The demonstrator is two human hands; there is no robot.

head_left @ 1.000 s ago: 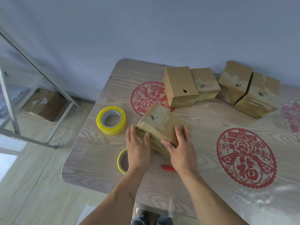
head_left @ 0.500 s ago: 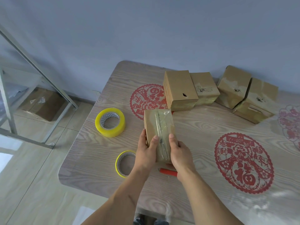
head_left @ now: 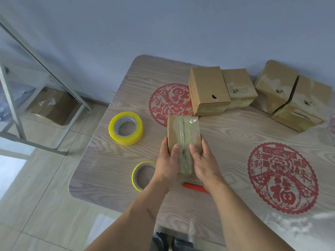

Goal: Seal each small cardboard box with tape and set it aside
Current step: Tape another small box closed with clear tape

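Both hands are clamping the same box: the left hand (head_left: 167, 159) is gripping its left side and the right hand (head_left: 204, 160) its right, thumbs pressing on the taped top. The taped box (head_left: 184, 136) is running lengthwise straight away from the hands, toward the four boxes (head_left: 208, 91) lined up behind it. The big tape roll (head_left: 126, 128) is sitting left of it on the worktop (head_left: 235, 134).

Red paper-cut (head_left: 282, 178) with character 福, on the table (head_left: 108, 171)
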